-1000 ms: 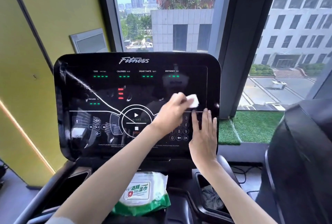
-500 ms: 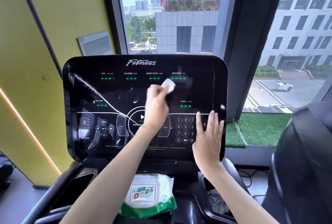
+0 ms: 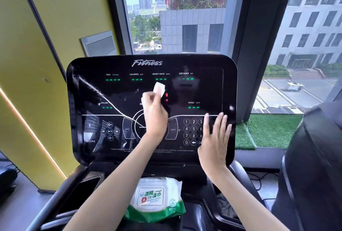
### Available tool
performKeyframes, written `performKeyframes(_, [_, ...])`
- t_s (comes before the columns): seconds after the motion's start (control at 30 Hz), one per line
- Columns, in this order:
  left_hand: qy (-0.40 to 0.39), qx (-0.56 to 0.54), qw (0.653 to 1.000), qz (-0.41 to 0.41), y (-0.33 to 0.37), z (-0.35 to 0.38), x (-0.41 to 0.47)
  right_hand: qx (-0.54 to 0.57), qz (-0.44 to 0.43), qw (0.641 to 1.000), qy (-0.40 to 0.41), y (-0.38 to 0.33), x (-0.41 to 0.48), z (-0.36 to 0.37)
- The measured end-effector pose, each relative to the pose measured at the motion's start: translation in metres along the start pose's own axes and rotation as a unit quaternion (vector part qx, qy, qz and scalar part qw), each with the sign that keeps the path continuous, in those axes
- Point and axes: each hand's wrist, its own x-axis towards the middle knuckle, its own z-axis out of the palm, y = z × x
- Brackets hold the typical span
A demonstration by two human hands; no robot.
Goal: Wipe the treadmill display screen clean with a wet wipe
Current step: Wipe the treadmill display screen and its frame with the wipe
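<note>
left grip (image 3: 155,114) pinching folded wet wipe (image 3: 159,89) against display screen (image 3: 118,93), fingertip-high

White wipe (image 3: 159,88), glossy black display screen (image 3: 203,90), green-and-white wipe pack (image 3: 157,199).

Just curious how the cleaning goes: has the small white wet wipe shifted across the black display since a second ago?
Yes. The white wet wipe moved left and up, from beside the number keypad to under HEART RATE.

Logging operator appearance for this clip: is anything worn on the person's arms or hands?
Nothing worn is visible. The left hand and right hand are bare, with no gloves, rings, watch or bracelets showing. Both forearms are uncovered down to the frame edge; no sleeves visible.
</note>
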Motion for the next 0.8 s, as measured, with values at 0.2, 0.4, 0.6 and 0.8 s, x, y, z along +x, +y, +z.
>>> performKeyframes(0.2, [-0.2, 0.039, 0.931, 0.303, -0.019, -0.007, 0.005, -0.003, 0.004, 1.0, -0.028, -0.001, 0.001, 0.001])
performKeyframes(0.4, [0.054, 0.01, 0.997, -0.051, -0.016, -0.011, 0.021, 0.036, 0.029, 0.998, -0.032, -0.011, -0.001, -0.001])
performKeyframes(0.6, [-0.179, 0.01, 0.953, 0.245, -0.027, -0.019, 0.013, 0.058, -0.055, 0.997, -0.002, -0.03, 0.002, -0.004])
performKeyframes(0.8, [0.07, 0.014, 0.996, -0.056, -0.046, -0.04, 0.033, 0.062, -0.14, 0.988, -0.012, -0.045, 0.005, -0.005])
